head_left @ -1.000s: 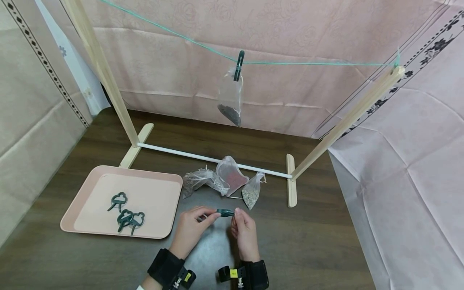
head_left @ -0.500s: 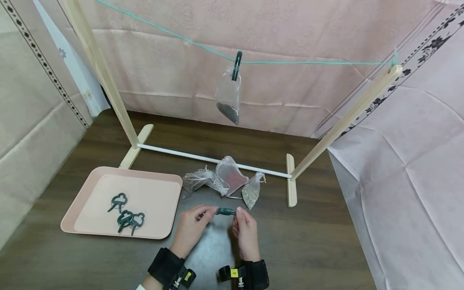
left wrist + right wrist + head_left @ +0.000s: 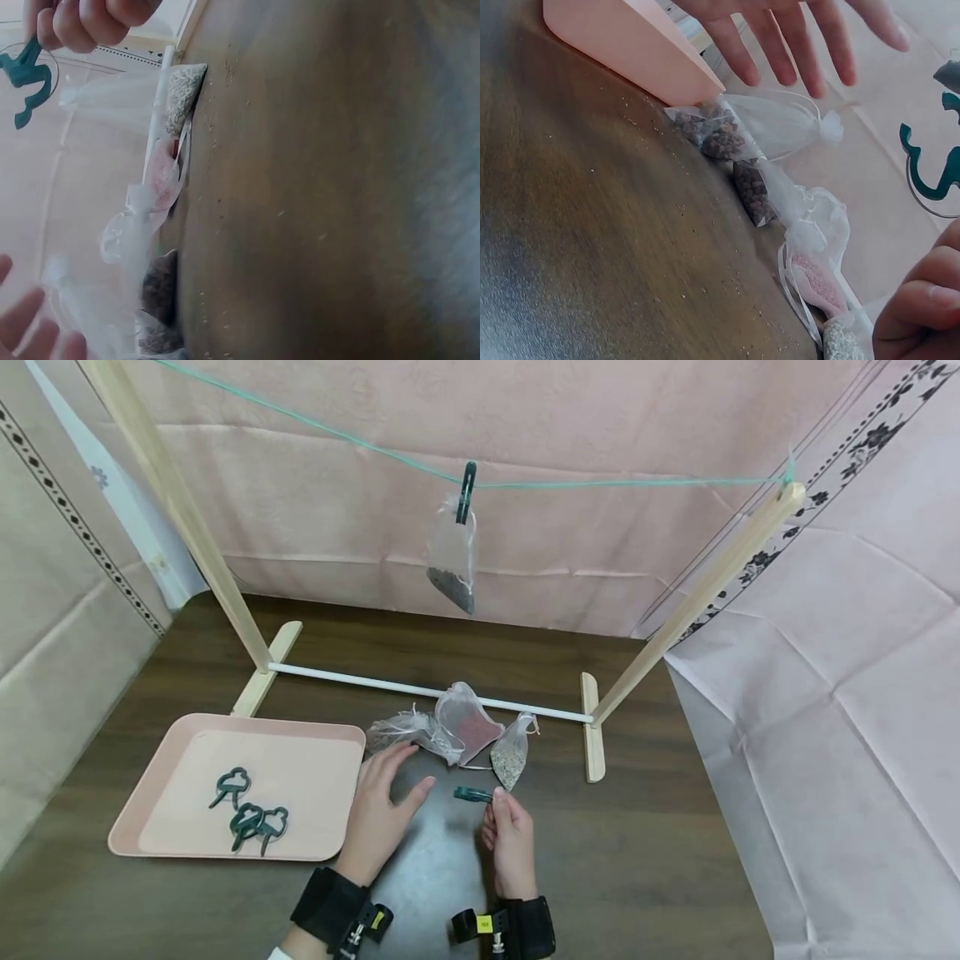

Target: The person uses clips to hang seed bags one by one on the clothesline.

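Note:
My right hand (image 3: pixel 512 852) pinches a dark green clothes peg (image 3: pixel 472 794) by its handle end, jaws pointing left. In the left wrist view this peg (image 3: pixel 31 71) has curved jaws and a thin wire ring. My left hand (image 3: pixel 378 814) has its fingers spread and holds nothing, between the tray and the bags. Beyond it lie sheer drawstring bags: dark-filled ones (image 3: pixel 751 191), one with pink grains (image 3: pixel 477 731) and one with pale grains (image 3: pixel 512 758). A bag of dark grains (image 3: pixel 452 568) hangs from the cord (image 3: pixel 630 483) by another green peg (image 3: pixel 466 493).
A pink tray (image 3: pixel 345 768) at the left holds several green pegs (image 3: pixel 231 783). Wooden posts (image 3: pixel 172 502) stand on feet (image 3: pixel 592 727) at both sides, joined low by a white rod (image 3: pixel 352 679). Cloth (image 3: pixel 337 510) hangs behind the table.
My left hand has let go of the peg, opened its fingers and moved left and forward towards the bags. The right hand keeps the peg almost in place. The head view has shifted slightly.

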A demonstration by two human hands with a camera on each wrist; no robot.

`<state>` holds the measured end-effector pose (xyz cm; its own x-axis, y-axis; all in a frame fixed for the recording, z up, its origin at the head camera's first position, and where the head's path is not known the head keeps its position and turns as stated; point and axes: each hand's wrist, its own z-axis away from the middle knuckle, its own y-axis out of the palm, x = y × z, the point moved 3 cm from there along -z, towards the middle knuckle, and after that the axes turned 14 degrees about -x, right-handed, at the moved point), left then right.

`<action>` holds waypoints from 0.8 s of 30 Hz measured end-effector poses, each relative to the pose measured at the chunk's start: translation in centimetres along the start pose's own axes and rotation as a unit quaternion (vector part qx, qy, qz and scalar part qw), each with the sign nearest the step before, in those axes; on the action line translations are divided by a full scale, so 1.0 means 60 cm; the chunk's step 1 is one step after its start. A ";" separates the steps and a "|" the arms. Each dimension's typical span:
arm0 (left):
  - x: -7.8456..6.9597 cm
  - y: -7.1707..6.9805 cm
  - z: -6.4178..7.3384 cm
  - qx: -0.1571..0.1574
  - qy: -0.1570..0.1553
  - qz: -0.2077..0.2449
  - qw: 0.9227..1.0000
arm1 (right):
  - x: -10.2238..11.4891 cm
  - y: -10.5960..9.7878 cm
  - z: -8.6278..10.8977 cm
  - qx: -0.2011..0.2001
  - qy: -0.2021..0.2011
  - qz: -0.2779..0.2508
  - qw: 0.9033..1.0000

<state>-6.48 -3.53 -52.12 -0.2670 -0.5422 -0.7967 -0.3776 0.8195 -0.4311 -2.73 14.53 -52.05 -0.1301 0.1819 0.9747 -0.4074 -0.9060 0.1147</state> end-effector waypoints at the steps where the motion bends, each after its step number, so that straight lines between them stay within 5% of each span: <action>1: 0.000 0.001 -0.003 0.002 0.003 -0.010 1.000 | 0.000 -0.001 0.000 -0.001 -0.002 -0.001 1.000; 18: 0.024 0.014 -0.076 0.095 0.026 -0.150 0.984 | -0.011 -0.015 -0.007 -0.012 0.017 -0.022 1.000; 24: 0.030 0.015 -0.107 0.091 0.048 -0.191 0.976 | 0.000 -0.014 -0.001 -0.010 0.003 -0.020 1.000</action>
<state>-13.00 -4.96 -51.19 -0.2221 -0.8226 -0.5234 -0.3044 0.5685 -0.7643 -2.43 15.33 -52.18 -0.1191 0.2196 0.9683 -0.4311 -0.8899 0.1488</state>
